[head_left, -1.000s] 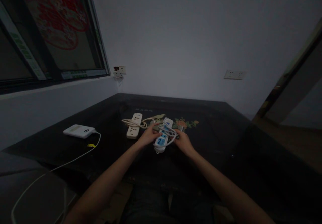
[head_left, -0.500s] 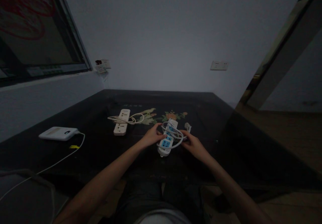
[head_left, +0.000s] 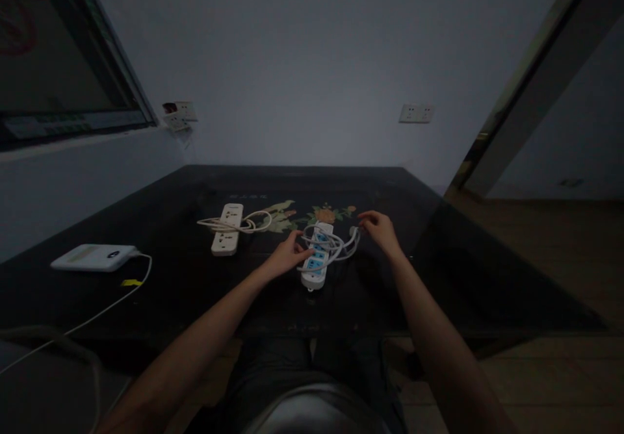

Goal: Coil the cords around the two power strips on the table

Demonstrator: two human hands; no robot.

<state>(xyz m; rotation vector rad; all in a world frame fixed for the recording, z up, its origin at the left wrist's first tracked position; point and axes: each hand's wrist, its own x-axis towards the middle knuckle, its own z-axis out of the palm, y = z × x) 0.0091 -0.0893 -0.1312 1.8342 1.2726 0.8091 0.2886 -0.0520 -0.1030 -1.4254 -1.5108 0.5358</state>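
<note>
A white power strip with blue socket panels [head_left: 314, 266] lies on the dark table, its pale cord [head_left: 336, 249] looped loosely over it. My left hand [head_left: 285, 255] grips the strip's left side, thumb on top and fingers at the cord loops. To the right of the strip lies the cord's plug [head_left: 354, 231]. My right hand [head_left: 381, 231] hovers beside that plug with bent fingers, thumb and forefinger slightly apart; whether the fingertips touch the plug is hard to see in the dim light.
Another white power strip [head_left: 225, 244] with its cord wound round it lies to the left. Farther left are a white power bank [head_left: 92, 258] with a cable [head_left: 107, 307] and a yellow tag [head_left: 131, 282]. A wall socket [head_left: 416, 113] sits beyond the dark table [head_left: 429, 291].
My right hand has left the cord loops and moved up and right to beside the plug. My left hand stays at the strip. The view has shifted slightly.
</note>
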